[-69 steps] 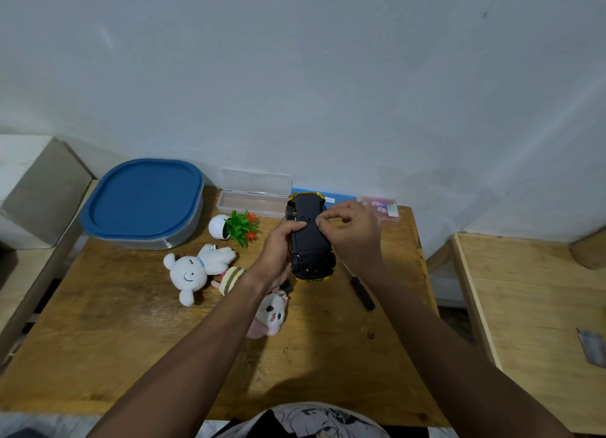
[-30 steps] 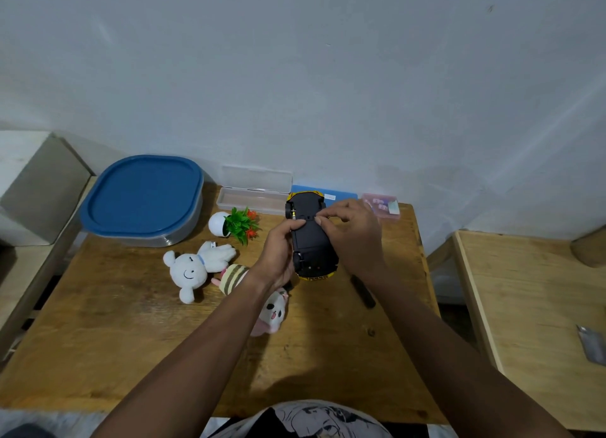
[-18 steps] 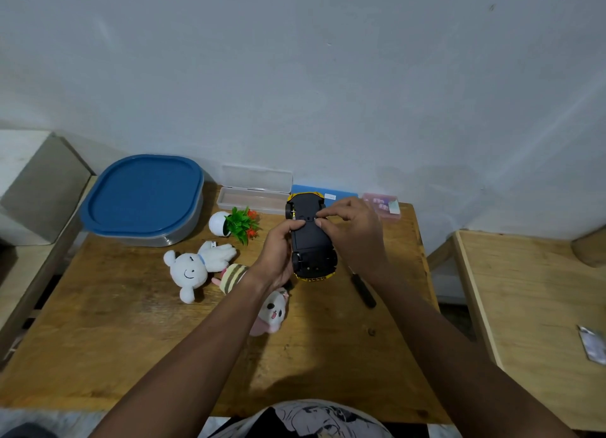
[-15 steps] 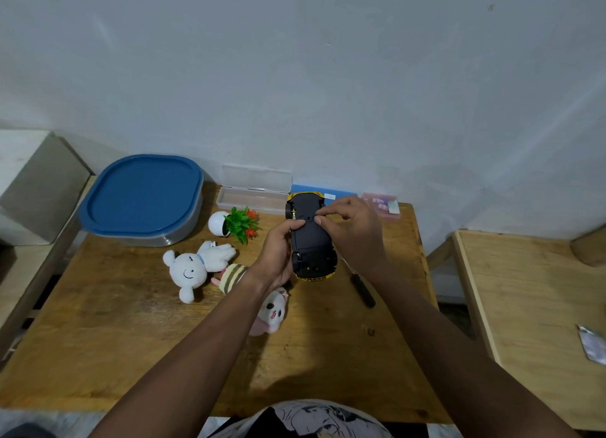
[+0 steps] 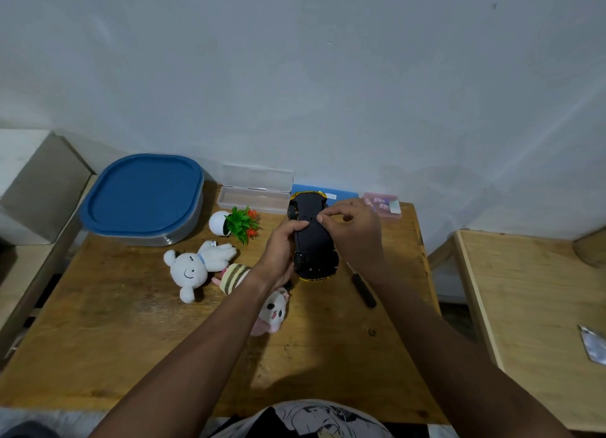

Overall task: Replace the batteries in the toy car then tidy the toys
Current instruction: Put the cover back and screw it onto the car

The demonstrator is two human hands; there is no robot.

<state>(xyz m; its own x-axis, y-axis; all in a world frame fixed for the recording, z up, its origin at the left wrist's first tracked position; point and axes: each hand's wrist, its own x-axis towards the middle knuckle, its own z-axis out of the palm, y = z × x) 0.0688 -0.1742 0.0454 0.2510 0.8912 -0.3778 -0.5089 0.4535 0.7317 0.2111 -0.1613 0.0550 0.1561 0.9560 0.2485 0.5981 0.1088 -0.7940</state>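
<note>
The toy car [image 5: 314, 240] is black with yellow trim and lies upside down, held just above the wooden table [image 5: 131, 322]. My left hand [image 5: 278, 254] grips its left side, thumb across the underside. My right hand [image 5: 352, 234] holds the right side, with thumb and forefinger pinched on the underbody near the front axle. A black screwdriver [image 5: 362, 290] lies on the table under my right wrist. A white plush [image 5: 193, 267] and a pink plush [image 5: 270, 311] lie to the left; a striped one [image 5: 234, 277] is partly hidden by my left arm.
A blue-lidded tub [image 5: 142, 198] stands at the back left beside an open clear box [image 5: 254, 194]. A small toy plant [image 5: 237, 224] lies in front of it. A pink case [image 5: 383, 206] and a blue flat item [image 5: 341, 194] sit by the wall. Another wooden table [image 5: 531, 306] stands right.
The car and both hands have stayed almost in place. My right fingers have only shifted slightly on the underbody.
</note>
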